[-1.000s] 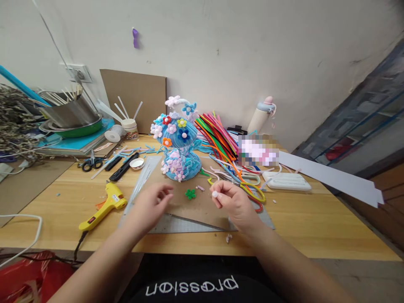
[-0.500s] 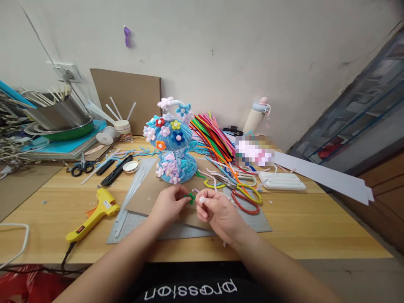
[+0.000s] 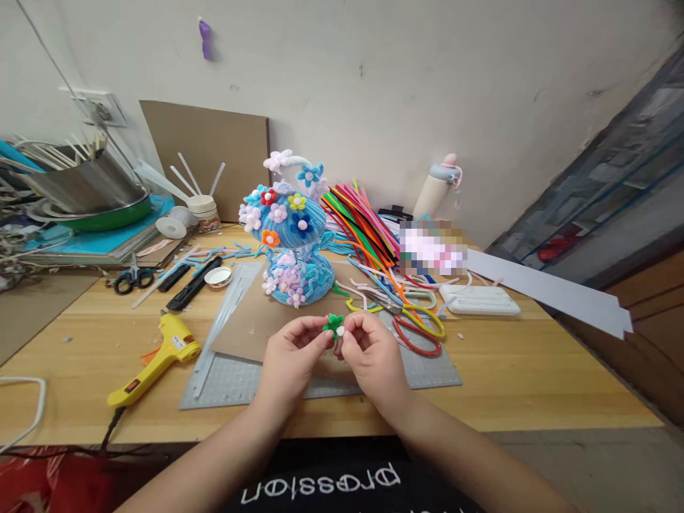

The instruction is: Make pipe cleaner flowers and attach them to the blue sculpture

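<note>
Between thumb and fingers, my left hand (image 3: pixel 291 356) pinches a small green pipe-cleaner flower (image 3: pixel 333 324). My right hand (image 3: pixel 377 356) is closed on a tiny white ball (image 3: pixel 340 330), which lies right by the flower's middle; whether the two touch I cannot tell. Just beyond my hands stands a blue pipe-cleaner mushroom (image 3: pixel 291 221), its cap dotted with small flowers in several colours and its base bearing pink ones. Below my hands are a brown cardboard sheet (image 3: pixel 240 331) and a grey cutting mat (image 3: pixel 229 377).
A yellow glue gun (image 3: pixel 154 360) lies to the left, near black scissors (image 3: pixel 132 276) and a black utility knife (image 3: pixel 193 283). Orange-and-yellow-handled scissors (image 3: pixel 420 331) rest at right. Behind them are coloured pipe cleaners (image 3: pixel 363 221), a white device (image 3: pixel 481 300) and a bottle (image 3: pixel 437 187).
My hands have come together. My left hand has lifted the green flower and turned it more into view, and my right hand has brought the white ball against or near its centre.
</note>
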Demonstrator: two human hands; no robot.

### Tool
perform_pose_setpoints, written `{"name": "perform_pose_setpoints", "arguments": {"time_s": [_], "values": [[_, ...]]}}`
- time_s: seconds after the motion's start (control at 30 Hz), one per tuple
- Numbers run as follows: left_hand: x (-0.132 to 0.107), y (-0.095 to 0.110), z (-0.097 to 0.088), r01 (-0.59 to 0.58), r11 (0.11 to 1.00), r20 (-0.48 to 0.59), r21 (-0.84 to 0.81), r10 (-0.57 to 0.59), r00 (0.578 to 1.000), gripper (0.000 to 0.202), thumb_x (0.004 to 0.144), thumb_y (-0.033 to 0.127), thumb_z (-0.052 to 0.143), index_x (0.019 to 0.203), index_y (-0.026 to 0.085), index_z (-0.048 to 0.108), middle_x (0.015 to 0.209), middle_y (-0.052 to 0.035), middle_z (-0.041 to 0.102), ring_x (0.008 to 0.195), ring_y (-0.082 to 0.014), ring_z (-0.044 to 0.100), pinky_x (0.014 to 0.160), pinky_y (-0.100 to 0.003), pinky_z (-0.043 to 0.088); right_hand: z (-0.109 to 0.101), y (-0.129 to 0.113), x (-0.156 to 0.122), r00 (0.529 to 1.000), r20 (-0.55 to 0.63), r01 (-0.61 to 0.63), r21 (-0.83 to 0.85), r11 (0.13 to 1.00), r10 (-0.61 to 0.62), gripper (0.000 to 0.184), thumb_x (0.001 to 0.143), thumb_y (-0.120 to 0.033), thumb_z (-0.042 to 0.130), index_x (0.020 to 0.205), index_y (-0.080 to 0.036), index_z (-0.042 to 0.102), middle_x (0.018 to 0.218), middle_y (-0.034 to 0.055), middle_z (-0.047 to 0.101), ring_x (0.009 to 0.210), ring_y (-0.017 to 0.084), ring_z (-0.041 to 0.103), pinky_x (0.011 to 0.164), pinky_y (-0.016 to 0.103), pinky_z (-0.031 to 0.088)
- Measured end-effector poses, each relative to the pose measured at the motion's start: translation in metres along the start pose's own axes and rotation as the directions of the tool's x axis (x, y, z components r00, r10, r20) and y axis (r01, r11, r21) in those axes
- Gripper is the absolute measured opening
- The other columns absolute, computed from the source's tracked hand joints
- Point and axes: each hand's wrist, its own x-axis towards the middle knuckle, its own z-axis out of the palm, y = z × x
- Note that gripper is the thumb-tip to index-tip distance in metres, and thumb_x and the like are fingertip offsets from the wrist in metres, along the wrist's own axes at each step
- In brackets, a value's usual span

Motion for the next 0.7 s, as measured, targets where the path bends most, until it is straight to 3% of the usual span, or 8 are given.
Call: {"name": "perform_pose_setpoints", "arguments": {"time_s": [0.17, 0.7], "values": [[-0.0032, 0.0023, 0.0067, -0.034, 0.999, -0.038, 0.031, 0.035, 0.999, 0.022, 0.064, 0.021, 0.074, 0.084, 0.015, 0.066, 0.087, -0.0044, 0.071, 0.076, -0.0144, 0.064, 0.072, -0.027, 0.052, -0.0028, 0.0065, 0.0011, 0.995, -0.056, 0.073, -0.203, 0.976, -0.086, 0.006, 0.076, -0.016, 0.050, 0.073, -0.020, 0.047, 0.068, -0.0015, 0.051, 0.060, 0.012, 0.052, 0.057, 0.025, 0.044], [-0.0056, 0.0017, 0.0096, -0.077, 0.993, -0.033, 0.094, 0.080, 0.996, 0.019, 0.066, 0.020, 0.073, 0.083, 0.015, 0.067, 0.089, -0.0043, 0.072, 0.083, -0.0151, 0.065, 0.079, -0.026, 0.051, -0.0040, 0.0000, 0.0023, 0.975, -0.079, 0.165, -0.360, 0.918, -0.206, 0.008, 0.072, -0.013, 0.052, 0.068, -0.019, 0.048, 0.066, -0.0015, 0.049, 0.060, 0.011, 0.048, 0.054, 0.022, 0.040]]}}
